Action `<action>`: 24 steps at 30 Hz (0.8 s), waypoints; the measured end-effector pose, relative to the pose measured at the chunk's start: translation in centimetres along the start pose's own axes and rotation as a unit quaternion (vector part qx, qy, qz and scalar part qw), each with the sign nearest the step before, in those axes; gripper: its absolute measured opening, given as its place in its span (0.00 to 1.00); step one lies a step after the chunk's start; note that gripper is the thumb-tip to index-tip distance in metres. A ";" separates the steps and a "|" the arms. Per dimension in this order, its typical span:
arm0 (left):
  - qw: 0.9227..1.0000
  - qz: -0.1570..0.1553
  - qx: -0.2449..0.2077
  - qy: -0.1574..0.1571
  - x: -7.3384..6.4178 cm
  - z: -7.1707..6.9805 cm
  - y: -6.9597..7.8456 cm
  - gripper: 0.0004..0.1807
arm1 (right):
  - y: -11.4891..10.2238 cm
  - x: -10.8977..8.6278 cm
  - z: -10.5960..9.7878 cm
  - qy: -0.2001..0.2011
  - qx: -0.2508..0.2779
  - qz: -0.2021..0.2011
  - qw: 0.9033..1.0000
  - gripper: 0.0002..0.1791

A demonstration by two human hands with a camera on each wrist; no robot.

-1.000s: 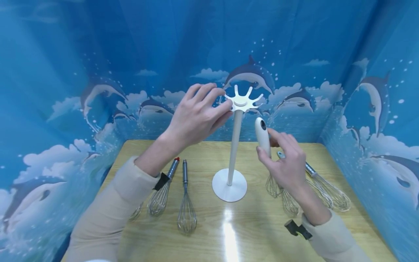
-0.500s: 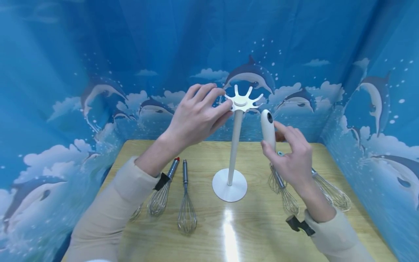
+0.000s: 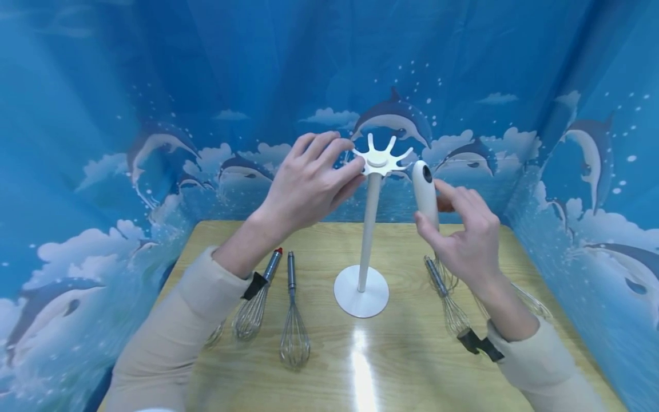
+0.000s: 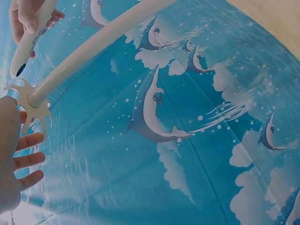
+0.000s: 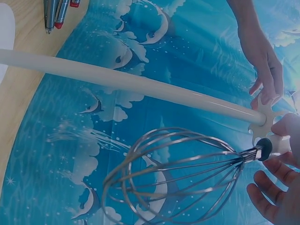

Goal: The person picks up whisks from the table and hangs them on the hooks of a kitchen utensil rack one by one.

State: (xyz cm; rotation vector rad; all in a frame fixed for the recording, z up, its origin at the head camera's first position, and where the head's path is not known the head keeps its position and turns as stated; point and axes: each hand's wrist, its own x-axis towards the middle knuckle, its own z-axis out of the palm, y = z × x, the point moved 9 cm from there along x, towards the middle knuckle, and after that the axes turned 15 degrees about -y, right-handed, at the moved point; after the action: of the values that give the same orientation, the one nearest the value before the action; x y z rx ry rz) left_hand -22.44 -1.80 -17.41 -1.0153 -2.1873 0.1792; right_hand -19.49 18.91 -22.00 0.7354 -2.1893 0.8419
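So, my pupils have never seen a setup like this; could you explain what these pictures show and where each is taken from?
There is no robot here, just a person's two bare hands. The wide picture comes from a camera worn on the head, looking forward and down; the other two views come from a camera on each wrist.

The left hand holds the edge of the pronged top of a white stand. Beside it, the right hand grips a whisk by its white handle; the right wrist view shows its wire loops best.

More whisks lie on the wooden table, on both sides of the stand, some partly hidden by the arms. Behind is a blue dolphin-printed backdrop.
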 end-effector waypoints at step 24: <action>1.000 0.000 0.003 -0.004 0.0 0.0 0.0 0.14 | -0.4 1.2 0.3 -0.047 -0.032 -0.002 0.998 0.28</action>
State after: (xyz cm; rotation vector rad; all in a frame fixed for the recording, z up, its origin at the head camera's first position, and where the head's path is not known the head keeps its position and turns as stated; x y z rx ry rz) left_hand -22.44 -1.85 -17.38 -1.0142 -2.1922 0.1899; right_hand -20.08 18.17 -21.15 0.7606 -2.2867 0.7444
